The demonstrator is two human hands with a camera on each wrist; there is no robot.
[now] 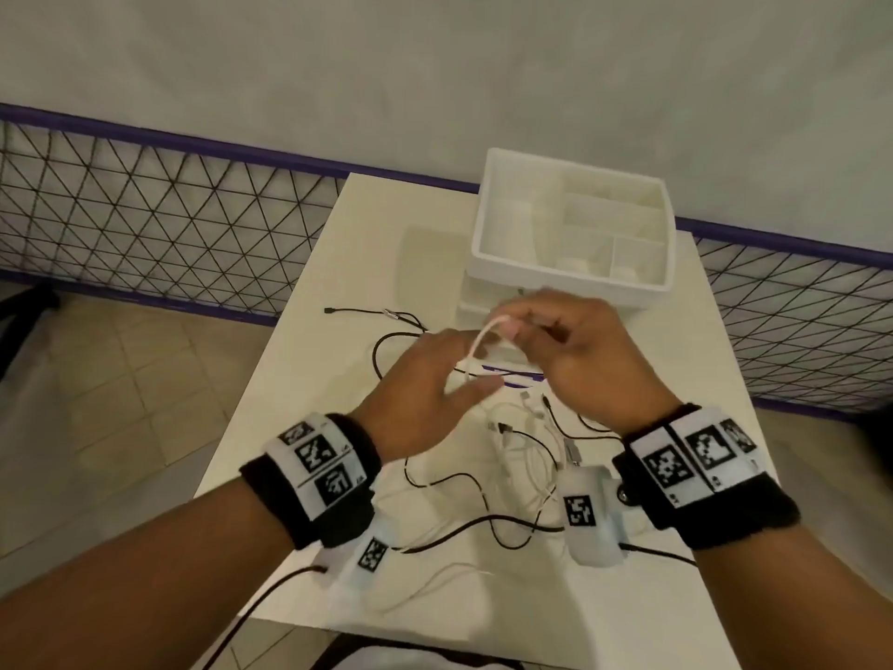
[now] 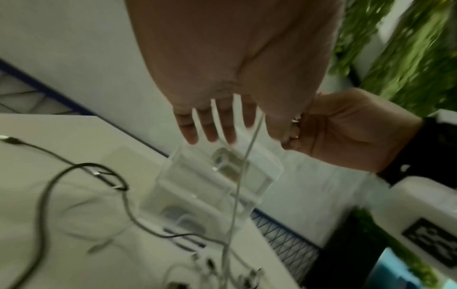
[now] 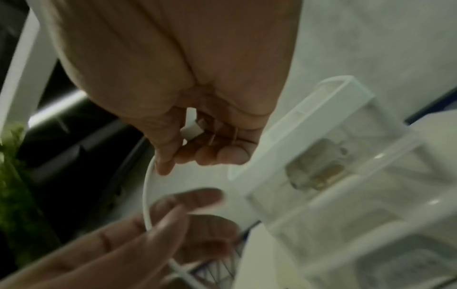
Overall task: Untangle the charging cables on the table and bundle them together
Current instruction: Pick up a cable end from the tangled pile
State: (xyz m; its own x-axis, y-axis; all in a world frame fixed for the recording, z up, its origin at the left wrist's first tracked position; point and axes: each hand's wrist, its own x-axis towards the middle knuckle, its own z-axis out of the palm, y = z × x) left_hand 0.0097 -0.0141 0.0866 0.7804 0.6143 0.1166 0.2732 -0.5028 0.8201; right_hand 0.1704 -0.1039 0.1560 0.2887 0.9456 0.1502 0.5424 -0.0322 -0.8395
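white table: black and white cables mostly tangled mid-table. right hand pinches white cable end, lifted; left hand spread, fingers against it. nothing bundled, early stage.

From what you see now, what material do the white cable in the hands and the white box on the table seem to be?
White cable: likely smooth rubbery plastic sheath; it bends in a soft arc from the right hand across the left hand.
White box: apparently rigid plastic, semi-matte; straight thin walls and moulded dividers, and it looks translucent in the wrist views.
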